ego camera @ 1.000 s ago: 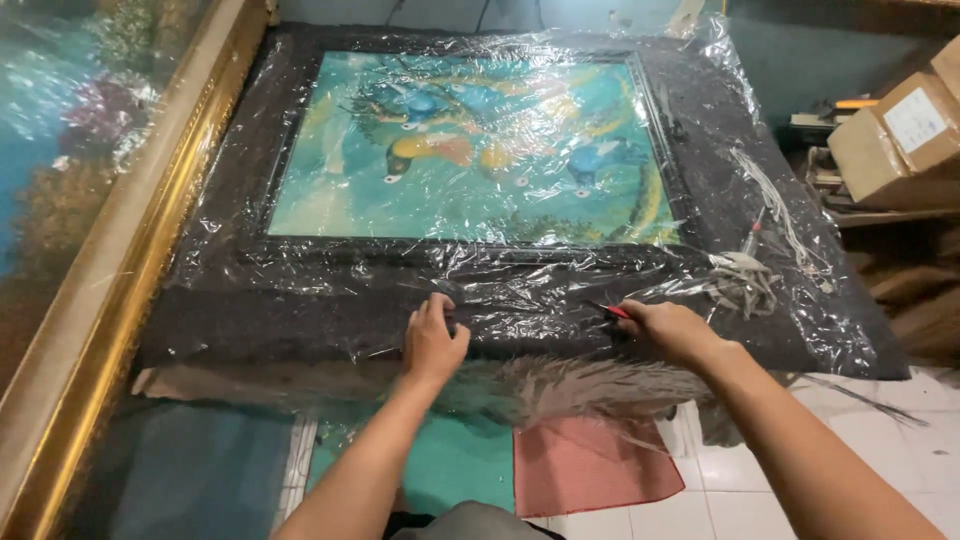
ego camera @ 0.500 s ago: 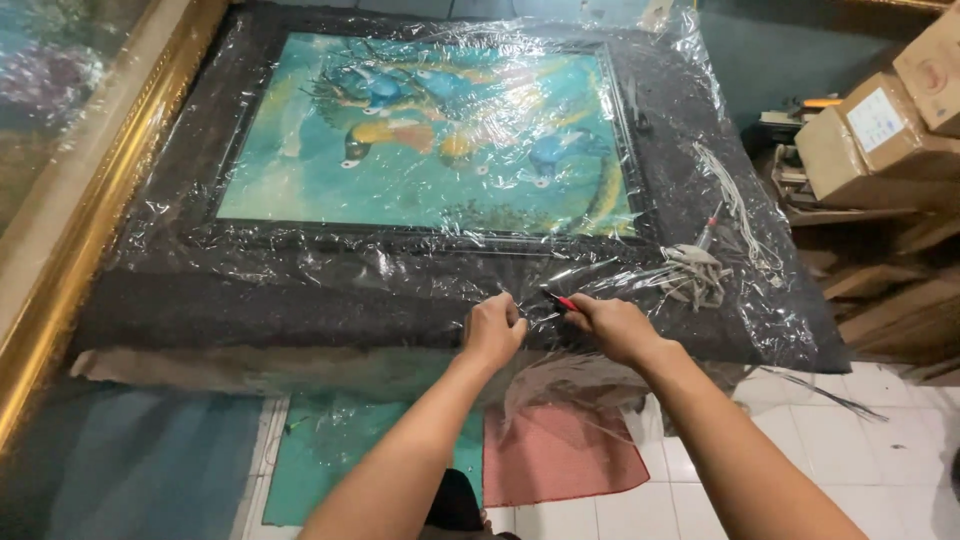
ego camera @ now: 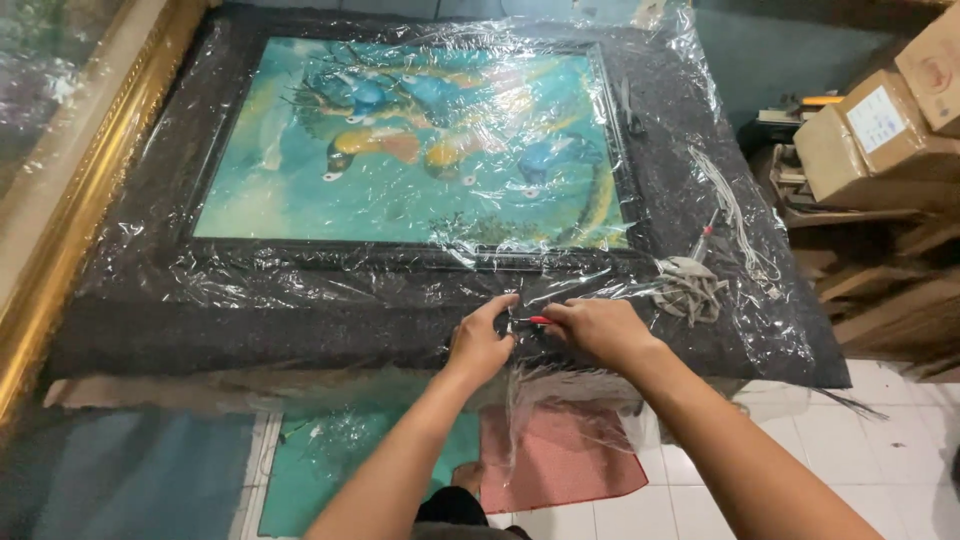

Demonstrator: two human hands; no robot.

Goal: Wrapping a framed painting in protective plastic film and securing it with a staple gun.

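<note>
The left hand [ego camera: 478,345] and right hand [ego camera: 598,330] are showing bare, wearing no gloves or rings. Both forearms are showing uncovered, with no sleeves reaching them. Dark clothing is peeking in at the bottom edge.

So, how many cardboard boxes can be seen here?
2, maybe more. One cardboard box with a white label sits on the wooden shelf at the right. A second box is in the top right corner, cut off by the frame edge; others may be hidden.

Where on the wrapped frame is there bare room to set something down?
The dark frame border left of the left hand is bare, as is the painting's wrapped middle. It is crowded by the right hand, with the red-handled tool and the cord bundle.
</note>
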